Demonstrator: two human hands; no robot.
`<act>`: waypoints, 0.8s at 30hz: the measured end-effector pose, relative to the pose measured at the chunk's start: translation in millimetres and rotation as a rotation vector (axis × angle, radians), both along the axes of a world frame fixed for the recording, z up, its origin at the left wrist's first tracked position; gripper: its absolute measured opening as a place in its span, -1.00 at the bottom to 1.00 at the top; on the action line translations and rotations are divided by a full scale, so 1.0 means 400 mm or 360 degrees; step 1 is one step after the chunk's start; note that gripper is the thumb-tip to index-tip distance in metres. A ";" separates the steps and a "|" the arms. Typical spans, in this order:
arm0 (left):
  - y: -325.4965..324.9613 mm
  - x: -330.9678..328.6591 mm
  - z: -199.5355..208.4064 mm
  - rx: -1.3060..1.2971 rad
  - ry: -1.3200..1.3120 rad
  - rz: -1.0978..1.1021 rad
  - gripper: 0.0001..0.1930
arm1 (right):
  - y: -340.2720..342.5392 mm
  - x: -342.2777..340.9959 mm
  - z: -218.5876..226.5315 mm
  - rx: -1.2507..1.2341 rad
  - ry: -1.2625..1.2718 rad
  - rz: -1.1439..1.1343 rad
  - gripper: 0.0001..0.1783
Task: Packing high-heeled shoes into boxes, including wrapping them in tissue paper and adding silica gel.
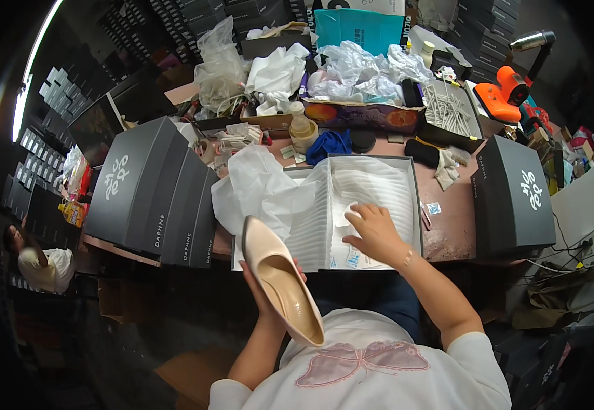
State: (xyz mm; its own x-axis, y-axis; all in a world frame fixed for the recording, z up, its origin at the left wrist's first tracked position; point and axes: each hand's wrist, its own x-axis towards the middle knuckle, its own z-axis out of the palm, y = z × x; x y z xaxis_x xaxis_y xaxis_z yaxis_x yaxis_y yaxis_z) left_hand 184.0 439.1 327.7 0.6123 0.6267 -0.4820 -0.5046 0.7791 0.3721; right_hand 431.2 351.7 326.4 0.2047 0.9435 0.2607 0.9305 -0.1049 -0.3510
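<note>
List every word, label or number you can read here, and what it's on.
Lettering is located here, not quoted.
Dark shoeboxes at left: white lettering, large and small.
Dark shoebox at right: likewise.
Turquoise box at back: dark characters.
Beige shoe: print inside, too small to read.
Small label on the pink table: too small.
Stacked boxes behind: too small.

We see a pinkish desk (pixel 451 236) crossing the middle of the frame, with an open shoebox (pixel 417 195) at its centre front. On it we also find dark closed boxes (pixel 136 191) at the left and another dark box (pixel 516 198) at the right. Behind the shoebox we make out a bottle (pixel 302 133), a blue cloth (pixel 329 145) and a patterned carton (pixel 365 116).
</note>
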 end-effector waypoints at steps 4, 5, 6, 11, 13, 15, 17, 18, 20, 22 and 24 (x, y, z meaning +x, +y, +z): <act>-0.031 0.069 0.042 0.0069 0.0134 -0.0312 -0.02 | 0.101 0.069 -0.220 -0.0303 -0.0665 0.0035 -0.75; -0.035 0.078 0.038 -0.0007 0.0118 -0.0227 -0.04 | 0.120 0.064 -0.215 -0.0375 -0.0670 0.0088 -0.80; -0.030 0.080 0.034 0.0008 0.0117 -0.0212 -0.05 | 0.105 0.065 -0.206 -0.0079 -0.0460 -0.0009 -0.93; -0.035 0.107 0.040 -0.0123 0.0227 -0.0276 -0.08 | 0.000 0.088 -0.129 0.0142 -0.0062 -0.0251 -0.89; -0.047 0.111 0.018 -0.0114 0.0022 -0.0306 -0.09 | -0.039 0.088 -0.152 0.0087 -0.0061 -0.0190 -0.81; -0.062 0.125 0.030 -0.0046 0.0087 -0.0287 -0.08 | -0.046 0.058 -0.119 0.0403 0.0156 -0.0317 -0.76; -0.067 0.140 0.050 -0.0083 0.0249 -0.0269 -0.12 | -0.066 0.013 -0.045 0.0616 0.1191 -0.0489 -0.73; -0.067 0.139 0.049 -0.0026 0.0254 -0.0299 -0.13 | -0.067 -0.002 0.001 0.0711 0.1712 -0.0550 -0.72; -0.067 0.141 0.040 0.0040 0.0247 -0.0293 -0.15 | -0.091 -0.099 0.084 0.0646 0.2057 -0.0365 -0.71; -0.072 0.153 0.048 0.0138 0.0241 -0.0256 -0.18 | -0.111 -0.145 0.080 0.0585 0.1745 -0.0084 -0.66; -0.070 0.152 0.049 0.0156 0.0223 -0.0236 -0.18 | -0.129 -0.155 0.076 0.0424 0.1274 0.0136 -0.53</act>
State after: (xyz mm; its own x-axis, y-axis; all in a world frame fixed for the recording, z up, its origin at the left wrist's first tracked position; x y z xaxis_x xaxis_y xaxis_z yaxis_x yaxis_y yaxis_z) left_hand 244.8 411.0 347.2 0.6325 0.5830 -0.5099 -0.3256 0.7975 0.5080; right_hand 369.1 299.9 356.7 0.3531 0.8916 0.2834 0.3919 0.1341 -0.9102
